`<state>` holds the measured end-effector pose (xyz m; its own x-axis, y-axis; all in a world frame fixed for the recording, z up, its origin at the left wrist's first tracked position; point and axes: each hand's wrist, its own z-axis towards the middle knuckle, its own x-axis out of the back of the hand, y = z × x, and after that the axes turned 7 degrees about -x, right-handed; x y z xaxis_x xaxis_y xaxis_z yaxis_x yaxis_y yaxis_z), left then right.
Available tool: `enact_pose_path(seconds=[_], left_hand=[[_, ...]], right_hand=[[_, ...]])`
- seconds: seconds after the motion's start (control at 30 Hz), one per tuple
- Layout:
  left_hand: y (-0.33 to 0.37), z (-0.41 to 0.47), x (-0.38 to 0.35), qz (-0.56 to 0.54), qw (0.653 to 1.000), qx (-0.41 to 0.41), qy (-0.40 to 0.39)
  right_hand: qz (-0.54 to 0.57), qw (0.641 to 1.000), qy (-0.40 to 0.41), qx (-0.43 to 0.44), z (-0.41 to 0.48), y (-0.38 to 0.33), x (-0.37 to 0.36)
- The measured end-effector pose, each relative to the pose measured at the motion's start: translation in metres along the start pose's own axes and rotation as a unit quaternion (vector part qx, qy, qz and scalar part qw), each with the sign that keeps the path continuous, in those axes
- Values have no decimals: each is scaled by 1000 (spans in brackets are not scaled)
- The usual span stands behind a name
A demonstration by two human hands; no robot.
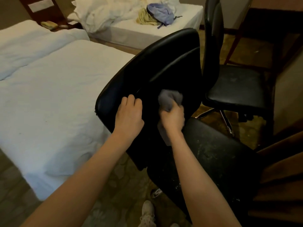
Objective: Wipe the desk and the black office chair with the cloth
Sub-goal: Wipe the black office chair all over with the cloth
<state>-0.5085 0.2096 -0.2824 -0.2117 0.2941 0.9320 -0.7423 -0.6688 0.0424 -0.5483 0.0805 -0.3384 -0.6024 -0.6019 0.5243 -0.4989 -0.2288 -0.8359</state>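
1. The right hand (173,116) is clenched around a bunched grey cloth (170,98) and presses it against the backrest of the black office chair (147,71), directly ahead of both hands.
2. The left hand (129,112), just left of the cloth, has its fingers curled onto the backrest near its edge and appears to be steadying it.
3. Step in hand, as judged: wiping the backrest. The right hand is blurred, consistent with a stroke.
4. The seat (213,153), below and right of the right hand, shows pale specks and looks unwiped.
5. Recommendation: keep the left hand bracing so the chair does not swivel. Open the cloth flatter for wider contact. Work in overlapping passes from the top edge downward, then do the seat.
6. A wooden surface (282,169), far right of the hands, may be the desk; its condition cannot be assessed.
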Motion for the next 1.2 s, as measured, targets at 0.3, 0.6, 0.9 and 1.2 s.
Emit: enact_pose_path(seconds=[0.3,0.6,0.9,1.2], left_hand=[[1,-5,-13,38,999,-17,-2],[-9,-27,-33,18,996,-63,63],[-12,-29,-42,-10,992,-88,92],[-17,-67,-58,-97,985,-86,116]], right_hand=[[186,982,23,36,-25,24,5],[58,998,12,4,-55,87,-64],[120,992,28,-32,-77,93,-45],[-72,981,15,180,-93,94,-69]])
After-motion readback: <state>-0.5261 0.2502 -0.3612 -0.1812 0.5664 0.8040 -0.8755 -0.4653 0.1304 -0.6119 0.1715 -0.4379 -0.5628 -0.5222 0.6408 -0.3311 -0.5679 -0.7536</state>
